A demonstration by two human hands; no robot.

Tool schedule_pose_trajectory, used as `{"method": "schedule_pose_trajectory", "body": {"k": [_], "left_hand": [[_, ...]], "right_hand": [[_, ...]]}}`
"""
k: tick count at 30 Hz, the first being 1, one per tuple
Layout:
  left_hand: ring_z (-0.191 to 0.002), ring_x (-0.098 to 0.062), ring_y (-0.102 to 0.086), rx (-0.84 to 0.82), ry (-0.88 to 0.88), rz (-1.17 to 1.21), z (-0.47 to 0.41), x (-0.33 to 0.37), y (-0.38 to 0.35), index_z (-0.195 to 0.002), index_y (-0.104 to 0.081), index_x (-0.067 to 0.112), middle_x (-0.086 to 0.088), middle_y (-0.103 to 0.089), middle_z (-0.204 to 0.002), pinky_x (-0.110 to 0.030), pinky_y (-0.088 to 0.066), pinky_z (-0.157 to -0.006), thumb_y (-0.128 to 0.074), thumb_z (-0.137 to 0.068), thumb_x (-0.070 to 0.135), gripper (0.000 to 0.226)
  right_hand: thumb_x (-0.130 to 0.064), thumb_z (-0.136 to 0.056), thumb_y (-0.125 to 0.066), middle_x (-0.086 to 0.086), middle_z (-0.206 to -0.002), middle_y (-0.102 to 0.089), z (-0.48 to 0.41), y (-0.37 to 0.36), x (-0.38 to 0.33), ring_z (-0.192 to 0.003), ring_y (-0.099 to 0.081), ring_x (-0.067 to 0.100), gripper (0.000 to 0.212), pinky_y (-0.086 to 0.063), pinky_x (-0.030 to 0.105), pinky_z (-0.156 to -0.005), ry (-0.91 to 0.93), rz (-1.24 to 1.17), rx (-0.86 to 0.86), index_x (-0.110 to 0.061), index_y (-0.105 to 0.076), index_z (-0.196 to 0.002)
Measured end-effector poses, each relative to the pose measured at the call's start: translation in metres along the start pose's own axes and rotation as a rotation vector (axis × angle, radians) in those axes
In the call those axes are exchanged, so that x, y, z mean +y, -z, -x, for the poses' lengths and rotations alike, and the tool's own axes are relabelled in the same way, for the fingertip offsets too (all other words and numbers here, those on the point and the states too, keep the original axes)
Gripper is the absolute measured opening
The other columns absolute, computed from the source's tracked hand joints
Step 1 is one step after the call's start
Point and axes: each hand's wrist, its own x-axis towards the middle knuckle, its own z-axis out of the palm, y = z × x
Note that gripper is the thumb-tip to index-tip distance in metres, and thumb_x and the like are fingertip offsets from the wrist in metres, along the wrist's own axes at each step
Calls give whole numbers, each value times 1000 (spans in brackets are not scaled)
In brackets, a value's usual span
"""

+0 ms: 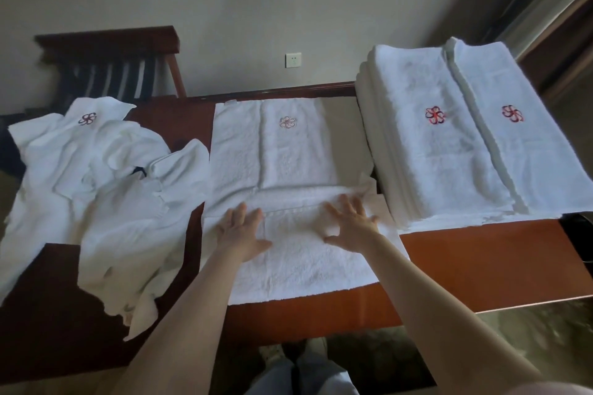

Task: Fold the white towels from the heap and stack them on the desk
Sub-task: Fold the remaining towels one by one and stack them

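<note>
You have two hands on one white towel in the middle of the desk. Your left hand and your right hand both lie flat on it, fingers straight and spread apart, holding nothing. They rest side by side on the near part of the towel, just below a fold line that runs across it.

One messy heap of white towels sits on your left, touching the middle towel's left edge. One neat stack sits on your right, just beside the towel. You cannot count the layers in it. There are four flower marks in all — one on the heap, one pale one on the middle towel, two red ones on top of the stack.

The towel's near edge stops short of the desk's front edge, so a bare strip shows there. The biggest bare spot is in front of the stack. One chair stands behind the heap, and one wall socket is on the wall.
</note>
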Motion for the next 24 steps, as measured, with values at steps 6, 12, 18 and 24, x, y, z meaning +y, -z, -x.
{"method": "schedule_pose_trajectory", "body": {"k": [6, 12, 18, 24], "left_hand": [[-144, -31, 23, 4, 7, -24, -28, -4, 25, -151, 6, 37, -1, 30, -155, -57, -2, -116, -51, -88, 60, 88], [-143, -30, 24, 5, 4, -30, -51, -3, 51, -151, 8, 35, 0, 31, -155, -55, 2, -115, -50, -88, 60, 89], [-145, -29, 19, 18, 4, -81, -64, -1, 71, -152, 7, 35, 0, 27, -157, -53, -1, -116, -49, -88, 62, 89], [-140, -29, 31, -1, -33, -69, -44, -7, 47, -149, 20, 30, -1, 38, -151, -52, 6, -117, -41, -89, 65, 93]], "right_hand": [[-59, -87, -56, 1, -160, 20, -30, 25, -4, -145, 18, 35, 89, -15, 70, -108, -1, -29, -25, -43, 5, -151], [-57, -87, -57, 1, -160, 19, -61, 50, -5, -145, 20, 35, 90, -19, 71, -106, 6, -25, -48, -43, 5, -151], [-42, -89, -63, -2, -159, 19, -79, 69, -2, -147, 13, 30, 91, -23, 68, -107, -8, -29, -50, -41, 3, -152], [-40, -92, -59, -3, -159, 22, -66, 50, 0, -147, 16, 26, 88, -11, 65, -112, 14, -65, -21, -41, 7, -151]]}}
